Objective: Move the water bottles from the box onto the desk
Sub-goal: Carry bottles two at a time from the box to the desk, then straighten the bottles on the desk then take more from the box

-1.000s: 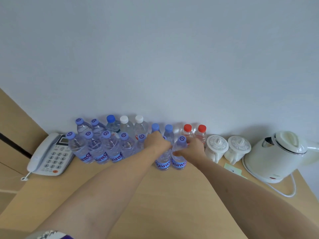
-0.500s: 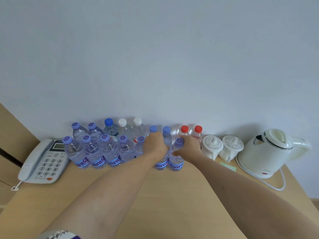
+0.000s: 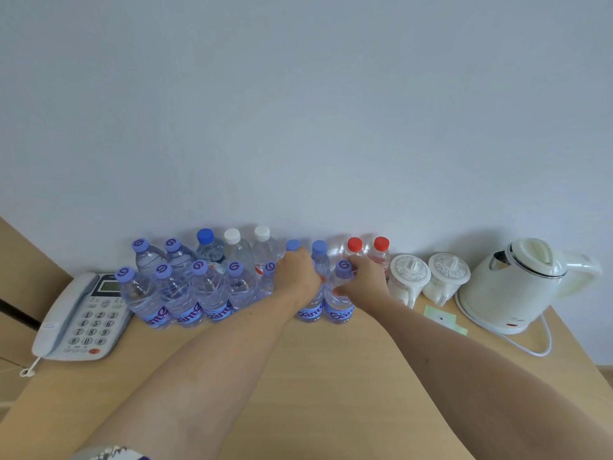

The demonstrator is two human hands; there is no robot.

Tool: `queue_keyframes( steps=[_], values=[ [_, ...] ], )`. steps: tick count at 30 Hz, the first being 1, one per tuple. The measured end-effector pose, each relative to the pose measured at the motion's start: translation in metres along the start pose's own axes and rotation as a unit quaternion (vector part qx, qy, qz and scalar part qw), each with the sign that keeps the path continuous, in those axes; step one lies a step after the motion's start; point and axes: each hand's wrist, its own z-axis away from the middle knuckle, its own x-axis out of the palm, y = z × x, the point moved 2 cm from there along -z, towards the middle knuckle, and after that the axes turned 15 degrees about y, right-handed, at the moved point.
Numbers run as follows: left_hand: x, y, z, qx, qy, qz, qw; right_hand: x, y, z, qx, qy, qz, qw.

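Two hands hold water bottles on a wooden tabletop [image 3: 331, 376].
Left hand [image 3: 298, 272] fingers clamp one bottle [image 3: 310, 310]; right hand [image 3: 366, 277] fingers clamp its neighbour [image 3: 338, 307].

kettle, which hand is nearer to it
Right. The right hand grips a bottle left of the kettle, two lidded cups between them. The left hand is farther left.

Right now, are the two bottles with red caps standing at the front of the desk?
No, the two red-capped bottles stand at the back by the wall, behind the right hand.
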Motion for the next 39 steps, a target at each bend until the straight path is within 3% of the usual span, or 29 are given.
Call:
queue_keyframes(
  steps=[10, 25, 33, 39],
  values=[
    [-0.018, 0.003, 0.005, 0.039, -0.021, -0.02, 0.999, -0.005, -0.008, 0.01, -0.007, -0.007, 0.029, 1.0],
    [-0.059, 0.036, 0.023, 0.201, -0.015, -0.049, 0.978, -0.065, -0.018, 0.06, 0.015, 0.095, 0.133, 0.987],
    [-0.027, 0.095, 0.086, 0.34, -0.072, 0.006, 0.938, -0.134, 0.023, 0.148, 0.111, 0.174, 0.263, 0.942],
    [-0.015, 0.152, 0.152, 0.45, -0.122, 0.037, 0.884, -0.183, 0.055, 0.216, 0.201, 0.213, 0.291, 0.911]
  ],
)
